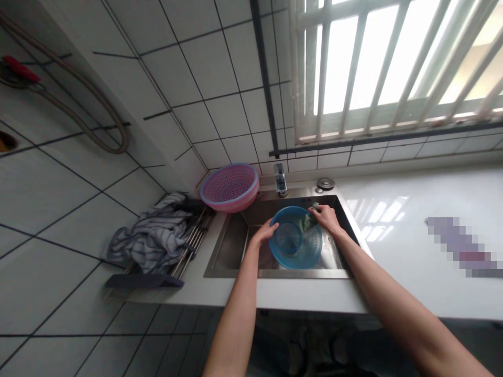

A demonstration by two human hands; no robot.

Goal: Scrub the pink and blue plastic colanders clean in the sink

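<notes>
A blue plastic strainer basket (295, 246) sits tilted in the steel sink (228, 251). My left hand (266, 230) grips its left rim, fingers curled over the edge. My right hand (327, 217) is closed on a green cloth (307, 221) and presses it against the basket's upper right rim and inside. Both forearms reach in from the bottom of the view.
A pink strainer basket (230, 187) rests at the sink's back left corner. A striped towel (155, 235) lies on a metal drying rack (188, 246) to the left. The tap (280, 179) stands behind the sink. White counter (412, 235) stretches right, under a barred window (393, 63).
</notes>
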